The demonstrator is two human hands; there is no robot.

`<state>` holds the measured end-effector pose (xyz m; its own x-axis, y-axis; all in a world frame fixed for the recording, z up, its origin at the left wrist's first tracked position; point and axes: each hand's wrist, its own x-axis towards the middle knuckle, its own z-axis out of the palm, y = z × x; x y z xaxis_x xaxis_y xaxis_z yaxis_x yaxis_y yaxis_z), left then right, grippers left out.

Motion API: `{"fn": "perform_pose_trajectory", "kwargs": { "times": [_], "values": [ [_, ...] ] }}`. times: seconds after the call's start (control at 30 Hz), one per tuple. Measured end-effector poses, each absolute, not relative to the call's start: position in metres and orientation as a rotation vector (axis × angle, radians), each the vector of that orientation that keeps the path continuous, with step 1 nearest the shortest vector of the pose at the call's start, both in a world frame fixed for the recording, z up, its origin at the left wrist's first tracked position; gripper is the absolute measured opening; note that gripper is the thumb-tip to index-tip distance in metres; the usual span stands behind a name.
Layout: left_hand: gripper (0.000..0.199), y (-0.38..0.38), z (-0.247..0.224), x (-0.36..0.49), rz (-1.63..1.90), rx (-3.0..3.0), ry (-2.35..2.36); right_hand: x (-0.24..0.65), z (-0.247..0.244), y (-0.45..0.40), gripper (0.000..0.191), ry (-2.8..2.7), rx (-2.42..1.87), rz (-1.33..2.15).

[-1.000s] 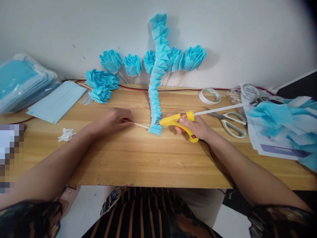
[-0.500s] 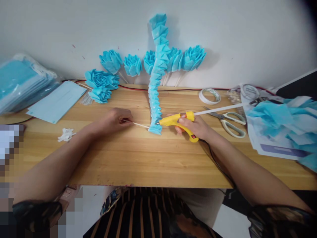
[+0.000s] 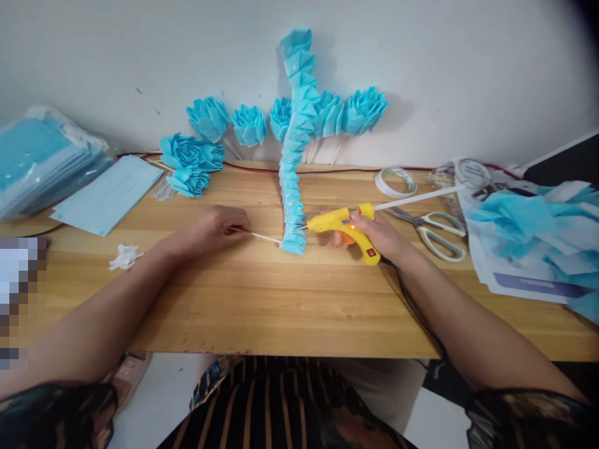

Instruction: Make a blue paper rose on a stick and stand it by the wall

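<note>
My left hand point(image 3: 223, 228) is closed on a thin pale stick point(image 3: 266, 238), whose far end meets the lower end of a long pleated strip of blue fabric point(image 3: 291, 181). The strip runs away from me over the table, and its far end leans up against the wall. In my right hand point(image 3: 374, 232) is a yellow glue gun point(image 3: 334, 221), its metal tip at the right edge of the strip near the lower end. A long white glue stick point(image 3: 416, 198) sticks out of the gun's back, and a small light glows on its body.
Several blue fabric flowers point(image 3: 250, 125) on sticks lean at the wall. Scissors point(image 3: 437, 234), a tape roll point(image 3: 395, 182) and blue scraps point(image 3: 528, 218) lie right. Left are flat blue sheets point(image 3: 110, 193), a bagged stack point(image 3: 47, 156) and white bits point(image 3: 125, 256). The gun's cord point(image 3: 412, 305) crosses the front edge.
The glue gun in my right hand has shifted slightly right, its tip drawing from over the strip's lower folds to the right edge. My left hand and the stick stay nearly in place.
</note>
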<state>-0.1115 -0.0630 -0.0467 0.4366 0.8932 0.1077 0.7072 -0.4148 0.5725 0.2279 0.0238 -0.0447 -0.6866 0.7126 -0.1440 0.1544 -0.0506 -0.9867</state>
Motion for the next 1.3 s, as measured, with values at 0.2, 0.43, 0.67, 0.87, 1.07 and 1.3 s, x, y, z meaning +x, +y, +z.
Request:
{"fn": "perform_pose_trajectory", "kwargs": {
  "times": [0.2, 0.43, 0.67, 0.87, 1.07, 1.3],
  "values": [
    [0.028, -0.0619, -0.0438, -0.1112, 0.537, 2.276, 1.303, 0.2282, -0.0443, 0.0227, 0.064, -1.838, -0.960, 1.784],
    [0.030, -0.0619, -0.0430, -0.1109, 0.535, 2.278, 1.283, 0.2271, -0.0451, 0.0227, 0.062, -1.856, -0.943, 1.774],
    [0.029, -0.0609, -0.0428, -0.1111, 0.557, 2.302, 1.231, 0.2281, -0.0485, 0.0244, 0.058, -1.821, -0.918, 1.796],
    [0.029, -0.0607, -0.0443, -0.1119, 0.573, 2.295, 1.216, 0.2276, -0.0470, 0.0229, 0.063, -1.805, -0.923, 1.824],
    [0.029, -0.0603, -0.0470, -0.1139, 0.582, 2.314, 1.206, 0.2280, -0.0472, 0.0234, 0.063, -1.814, -0.908, 1.828],
    [0.029, -0.0600, -0.0465, -0.1151, 0.577, 2.354, 1.173, 0.2273, -0.0486, 0.0244, 0.053, -1.843, -0.882, 1.772]
  ]
}}
